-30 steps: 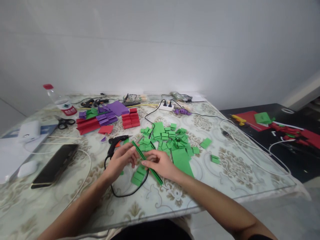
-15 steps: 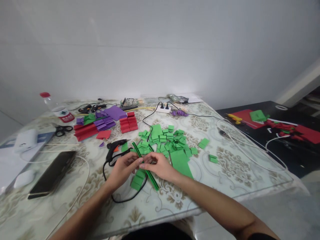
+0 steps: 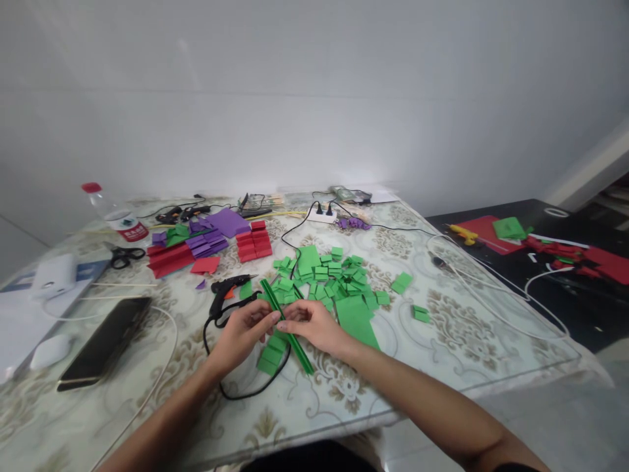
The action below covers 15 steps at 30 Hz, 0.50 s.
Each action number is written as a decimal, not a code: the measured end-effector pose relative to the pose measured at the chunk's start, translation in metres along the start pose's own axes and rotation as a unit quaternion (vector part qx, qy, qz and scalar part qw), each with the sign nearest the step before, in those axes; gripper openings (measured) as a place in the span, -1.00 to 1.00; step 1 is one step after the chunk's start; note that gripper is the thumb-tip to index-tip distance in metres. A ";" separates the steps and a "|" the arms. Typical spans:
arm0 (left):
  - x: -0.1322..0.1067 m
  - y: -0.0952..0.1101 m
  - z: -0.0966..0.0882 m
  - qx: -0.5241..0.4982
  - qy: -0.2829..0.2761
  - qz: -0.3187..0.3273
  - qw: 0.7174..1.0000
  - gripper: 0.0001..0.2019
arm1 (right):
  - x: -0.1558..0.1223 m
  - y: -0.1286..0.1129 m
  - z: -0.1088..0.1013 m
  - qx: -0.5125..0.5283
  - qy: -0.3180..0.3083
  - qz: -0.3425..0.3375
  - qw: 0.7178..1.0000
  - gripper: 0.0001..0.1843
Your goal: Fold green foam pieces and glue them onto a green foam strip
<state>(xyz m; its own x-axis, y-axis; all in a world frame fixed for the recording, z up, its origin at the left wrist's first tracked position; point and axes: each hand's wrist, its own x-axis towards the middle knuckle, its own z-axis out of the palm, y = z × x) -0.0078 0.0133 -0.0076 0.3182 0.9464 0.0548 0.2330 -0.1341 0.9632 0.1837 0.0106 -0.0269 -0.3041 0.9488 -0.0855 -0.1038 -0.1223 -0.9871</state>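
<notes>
Both of my hands pinch one long strip of folded green paper [image 3: 299, 354], which slants from upper left to lower right above the table. My left hand [image 3: 247, 331] grips it from the left, thumb on top. From the other side, my right hand [image 3: 314, 326] has its thumb against the same strip, the two thumbtips almost meeting. Under the hands lies a creased green paper piece [image 3: 270, 358]. A black glue gun [image 3: 225, 292] rests just beyond my left hand. Many small folded green paper pieces [image 3: 339, 275] are scattered past my right hand, beside a flat green sheet [image 3: 356, 320].
Red folded paper [image 3: 254, 242] and purple folded paper [image 3: 206, 243] lie at the back left, near scissors [image 3: 124, 255] and a bottle [image 3: 120, 219]. A phone [image 3: 105, 342] is at left. Cords run from a power strip [image 3: 322, 214]. A black table [image 3: 521, 208] adjoins on the right.
The green strip has turned slightly between my fingers, so more of its face shows. Both hands stay in nearly the same place, and the whole view has shifted a little.
</notes>
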 end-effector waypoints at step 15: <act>-0.001 -0.002 -0.001 0.008 -0.005 0.001 1.000 -0.61 | -0.001 -0.004 -0.002 -0.025 0.010 -0.003 1.000 -0.52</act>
<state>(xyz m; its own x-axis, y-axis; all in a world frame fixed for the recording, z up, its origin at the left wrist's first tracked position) -0.0089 0.0131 -0.0091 0.3282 0.9431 0.0528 0.2471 -0.1397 0.9589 0.1864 0.0105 -0.0232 -0.2850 0.9550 -0.0821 -0.0571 -0.1025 -0.9931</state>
